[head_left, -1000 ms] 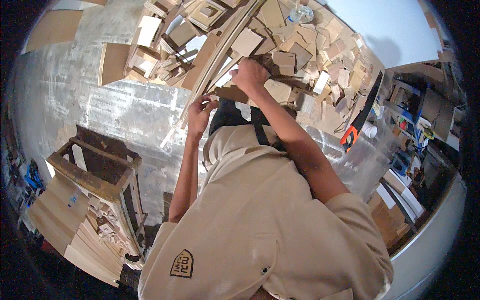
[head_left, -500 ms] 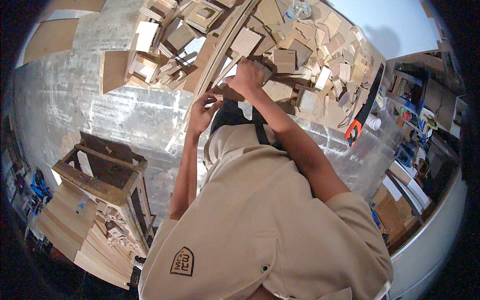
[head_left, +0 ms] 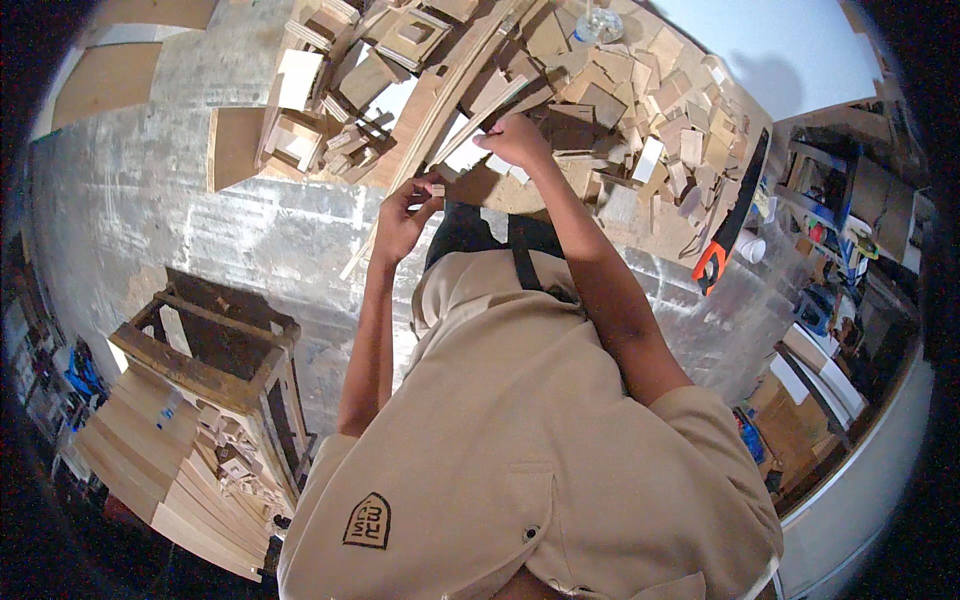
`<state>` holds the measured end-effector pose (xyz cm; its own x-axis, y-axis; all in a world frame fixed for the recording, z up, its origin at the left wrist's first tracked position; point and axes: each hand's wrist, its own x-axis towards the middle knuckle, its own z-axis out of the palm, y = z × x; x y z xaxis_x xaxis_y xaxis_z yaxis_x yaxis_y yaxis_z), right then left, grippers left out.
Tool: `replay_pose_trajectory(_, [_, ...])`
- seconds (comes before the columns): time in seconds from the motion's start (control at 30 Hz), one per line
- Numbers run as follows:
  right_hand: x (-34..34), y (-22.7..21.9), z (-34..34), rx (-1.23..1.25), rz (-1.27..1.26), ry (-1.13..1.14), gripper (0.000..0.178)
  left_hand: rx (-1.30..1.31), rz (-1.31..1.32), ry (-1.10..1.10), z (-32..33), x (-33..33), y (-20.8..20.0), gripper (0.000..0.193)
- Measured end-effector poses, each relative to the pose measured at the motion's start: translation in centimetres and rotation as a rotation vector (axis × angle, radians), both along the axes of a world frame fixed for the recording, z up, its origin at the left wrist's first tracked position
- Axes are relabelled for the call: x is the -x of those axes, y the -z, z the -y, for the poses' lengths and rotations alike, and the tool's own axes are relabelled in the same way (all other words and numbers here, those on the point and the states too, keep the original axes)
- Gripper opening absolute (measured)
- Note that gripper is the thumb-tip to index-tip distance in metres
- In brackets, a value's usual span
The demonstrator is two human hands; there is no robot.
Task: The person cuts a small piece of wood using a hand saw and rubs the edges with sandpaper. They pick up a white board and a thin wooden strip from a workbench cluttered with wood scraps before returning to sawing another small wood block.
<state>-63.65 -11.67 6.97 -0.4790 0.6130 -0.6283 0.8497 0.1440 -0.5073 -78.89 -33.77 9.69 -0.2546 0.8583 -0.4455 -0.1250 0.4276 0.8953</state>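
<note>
Over the near edge of the wood-covered table, my left hand (head_left: 402,218) is closed, thumb and fingers pinching a small wooden block (head_left: 438,191). To its right and a little farther off, my right hand (head_left: 520,142) has its fingers curled at the edge of a piece of board (head_left: 508,98), which stands tilted with its pale edge showing. My right fingertips are partly hidden. Long thin wooden strips (head_left: 440,100) run away from me beside the left hand. Many wood offcuts (head_left: 600,105) lie heaped beyond and right of the right hand.
A handsaw with an orange handle (head_left: 709,266) lies at the table's right edge, near a white cup (head_left: 749,245). A clear plastic container (head_left: 598,26) stands at the back. More offcuts (head_left: 362,80) pile up left of the strips. A wooden stand (head_left: 205,345) is at the lower left.
My right hand has shifted slightly right and away from me, and the board piece beside it has tipped up from lying flat. My left hand stays nearly in place with the small block.
</note>
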Motion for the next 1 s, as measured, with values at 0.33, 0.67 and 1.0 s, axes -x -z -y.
replay_pose_trajectory(0.33, [-1.9,-2.1,0.9,0.31,-0.111,0.387,0.029,0.04,-0.029,-0.014,-1.1,0.0,-1.1,0.014])
replay_pose_trajectory(0.67, [-2.8,-1.9,1.1,0.082,-0.306,0.331,0.028,-0.23,-0.963,0.176,-6.0,-1.0,-5.5,0.017])
replay_pose_trajectory(1.0, [-3.4,0.3,1.1,-0.217,-0.35,0.304,0.026,-0.292,-1.01,0.309,-7.6,-1.2,-2.5,0.016])
